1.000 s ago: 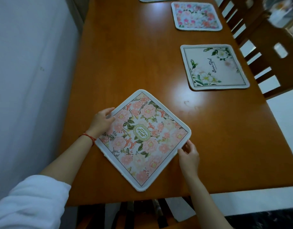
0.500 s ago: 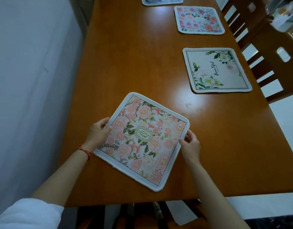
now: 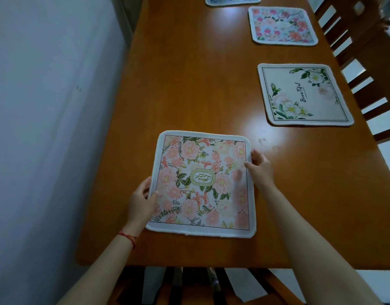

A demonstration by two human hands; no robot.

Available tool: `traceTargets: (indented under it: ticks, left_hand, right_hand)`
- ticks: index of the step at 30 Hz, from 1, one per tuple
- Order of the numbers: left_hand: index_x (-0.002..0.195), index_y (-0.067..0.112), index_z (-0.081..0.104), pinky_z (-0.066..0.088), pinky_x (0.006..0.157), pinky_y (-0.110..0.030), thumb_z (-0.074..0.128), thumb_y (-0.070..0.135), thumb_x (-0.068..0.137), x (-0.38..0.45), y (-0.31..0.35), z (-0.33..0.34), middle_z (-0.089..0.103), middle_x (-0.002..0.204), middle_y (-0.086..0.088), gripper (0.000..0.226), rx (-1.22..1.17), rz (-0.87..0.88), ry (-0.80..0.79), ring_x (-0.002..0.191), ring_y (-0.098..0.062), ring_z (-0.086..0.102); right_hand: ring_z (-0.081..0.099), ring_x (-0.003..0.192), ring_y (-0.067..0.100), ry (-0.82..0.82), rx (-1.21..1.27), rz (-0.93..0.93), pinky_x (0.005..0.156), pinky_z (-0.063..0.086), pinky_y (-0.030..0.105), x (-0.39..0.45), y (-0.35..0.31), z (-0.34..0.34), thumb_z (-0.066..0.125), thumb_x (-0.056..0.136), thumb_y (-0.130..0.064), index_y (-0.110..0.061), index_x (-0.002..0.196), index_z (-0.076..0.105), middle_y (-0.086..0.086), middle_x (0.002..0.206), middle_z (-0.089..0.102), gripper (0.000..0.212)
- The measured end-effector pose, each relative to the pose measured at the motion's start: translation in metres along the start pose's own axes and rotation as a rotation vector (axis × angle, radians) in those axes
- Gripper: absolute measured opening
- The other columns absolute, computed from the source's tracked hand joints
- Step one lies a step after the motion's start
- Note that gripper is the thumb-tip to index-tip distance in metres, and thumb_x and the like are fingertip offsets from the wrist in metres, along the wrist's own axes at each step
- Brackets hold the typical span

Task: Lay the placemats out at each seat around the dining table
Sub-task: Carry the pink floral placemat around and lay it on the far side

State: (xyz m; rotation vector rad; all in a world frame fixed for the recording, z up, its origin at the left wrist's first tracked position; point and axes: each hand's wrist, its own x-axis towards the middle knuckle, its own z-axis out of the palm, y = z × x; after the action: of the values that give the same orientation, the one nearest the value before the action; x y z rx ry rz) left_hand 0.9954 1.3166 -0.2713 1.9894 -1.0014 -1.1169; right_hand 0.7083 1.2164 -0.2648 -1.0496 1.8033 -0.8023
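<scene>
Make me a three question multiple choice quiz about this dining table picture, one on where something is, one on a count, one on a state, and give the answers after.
1. Where does the cream square placemat with green leaves and script lettering lie on the brown wooden table?
A. by the wall side edge
B. by the edge next to the wooden chairs
C. under the peach one

2. How many placemats show, whole or in part?
A. two
B. four
C. six

3. How is the peach floral placemat with a green oval emblem handled?
A. lifted clear of the table
B. folded in half
C. flat on the table, gripped at both side edges

Answers: 1 B, it sits along the chair side. 2 B, the peach, the cream, the pink rose placemat and a blue-edged placemat cut off at the top. 3 C, the left hand and right hand pinch opposite edges.
</scene>
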Motion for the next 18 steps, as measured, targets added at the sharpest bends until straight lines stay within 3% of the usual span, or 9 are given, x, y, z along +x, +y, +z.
traceTargets:
  ticks: [2,6,13,18]
  left_hand:
    - [0.139,0.010,0.036,0.045,0.068,-0.012,0.051,0.002,0.090,-0.006,-0.002,0.003,0.043,0.141,-0.009,0.051,-0.022,-0.011,0.024,0.122,-0.024,0.047]
    - [0.139,0.008,0.036,0.042,0.098,-0.032,0.051,0.002,0.090,-0.009,-0.006,0.004,0.048,0.138,-0.011,0.052,-0.052,-0.010,0.096,0.122,-0.021,0.047]
    - [0.138,0.006,0.038,0.039,0.098,-0.030,0.051,0.005,0.091,0.032,0.017,0.000,0.047,0.138,-0.011,0.049,0.019,0.058,0.076,0.125,-0.021,0.045]
    - [0.136,0.006,0.041,0.042,0.087,-0.024,0.047,0.005,0.092,0.061,0.037,0.003,0.051,0.134,-0.012,0.044,0.081,0.122,0.027,0.118,-0.020,0.049]
  right_hand:
    - [0.045,0.127,0.024,-0.034,0.009,-0.003,0.103,0.042,0.038,0.006,-0.005,0.001,0.060,0.082,0.004,-0.004,0.138,0.038,0.012,0.139,0.046,0.060]
    - [0.046,0.125,0.025,-0.054,0.034,-0.013,0.102,0.041,0.033,0.011,-0.011,0.003,0.058,0.082,0.005,-0.001,0.136,0.039,0.014,0.138,0.047,0.058]
    - [0.050,0.122,0.024,-0.002,0.056,0.022,0.101,0.044,0.039,-0.012,0.008,-0.005,0.059,0.083,0.003,-0.003,0.134,0.043,0.012,0.133,0.052,0.053]
    - [0.051,0.120,0.023,0.044,0.051,0.037,0.093,0.044,0.026,-0.044,0.024,-0.011,0.057,0.084,0.004,-0.003,0.133,0.043,0.012,0.132,0.052,0.051]
